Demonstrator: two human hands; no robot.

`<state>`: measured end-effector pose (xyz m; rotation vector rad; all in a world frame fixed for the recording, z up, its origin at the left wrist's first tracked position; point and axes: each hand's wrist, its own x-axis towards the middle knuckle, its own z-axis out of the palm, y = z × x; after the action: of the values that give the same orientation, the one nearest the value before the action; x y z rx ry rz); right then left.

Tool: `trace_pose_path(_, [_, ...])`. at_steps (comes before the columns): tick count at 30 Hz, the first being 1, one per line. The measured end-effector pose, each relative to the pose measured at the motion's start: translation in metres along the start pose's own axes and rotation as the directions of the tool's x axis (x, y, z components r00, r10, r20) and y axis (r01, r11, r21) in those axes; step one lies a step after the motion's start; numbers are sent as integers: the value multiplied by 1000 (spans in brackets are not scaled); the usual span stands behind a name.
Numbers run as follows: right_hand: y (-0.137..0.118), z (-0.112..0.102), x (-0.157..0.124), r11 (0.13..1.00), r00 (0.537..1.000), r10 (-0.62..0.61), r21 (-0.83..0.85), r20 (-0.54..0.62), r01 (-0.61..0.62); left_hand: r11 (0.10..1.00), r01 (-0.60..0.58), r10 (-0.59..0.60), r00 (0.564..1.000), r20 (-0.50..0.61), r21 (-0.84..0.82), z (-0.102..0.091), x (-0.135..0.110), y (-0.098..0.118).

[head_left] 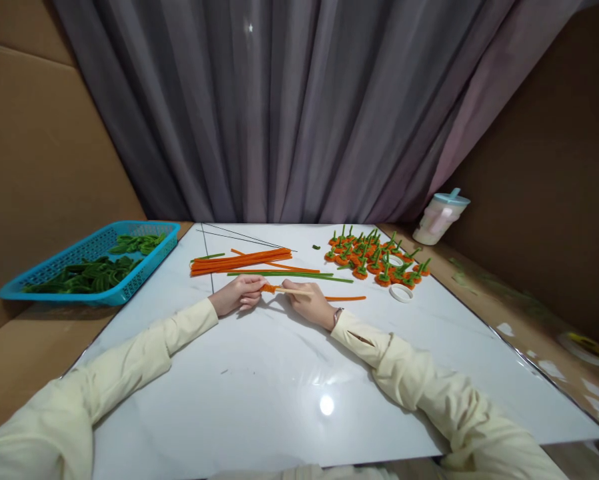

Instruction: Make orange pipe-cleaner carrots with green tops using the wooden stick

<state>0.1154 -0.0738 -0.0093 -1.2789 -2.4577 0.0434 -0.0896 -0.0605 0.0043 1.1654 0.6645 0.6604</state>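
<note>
My left hand (238, 294) pinches an orange pipe cleaner (269, 288), wound in a short coil round the tip of a thin wooden stick. The stick (293, 291) is gripped in my right hand (310, 305), whose fingers are closed round it. From behind the right hand an orange strand (349, 298) runs to the right; whether it joins the coil is hidden. Just beyond the hands lie a bundle of orange pipe cleaners (244, 260) and a few green pipe cleaners (299, 274).
Several orange pieces with green stems (364, 257) stand at the back right, near a white ring (401, 293). A blue basket (124, 293) of green pieces is at the left. A lidded cup (440, 219) stands back right, and a tape roll (585, 349) lies at the right.
</note>
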Motion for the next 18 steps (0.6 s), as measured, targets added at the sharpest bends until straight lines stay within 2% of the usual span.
trace_pose_path(6, [3, 3, 3, 998, 1000, 9, -55, 12, -8, 990, -105, 98, 992, -81, -92, 16, 0, -4])
trace_pose_path(9, [2, 3, 2, 996, 999, -13, -92, 47, 17, 985, -170, 168, 975, -145, 3, 24, 0, -7])
trace_pose_path(11, [1, 2, 1, 992, 997, -41, -114, 73, 49, 965, -213, 239, 953, -187, 150, 27, -1, -9])
trace_pose_path(13, [0, 2, 0, 988, 994, -66, -133, 92, 78, 894, -222, 324, 920, -219, 388, 29, -3, -9])
trace_pose_path(15, [-1, 1, 0, 984, 991, -84, -151, 103, 99, 745, -206, 425, 880, -214, 634, 30, -5, -9])
trace_pose_path(18, [-1, 0, -1, 978, 989, -102, -170, 111, 120, 534, -208, 547, 824, -147, 819, 31, -7, -9])
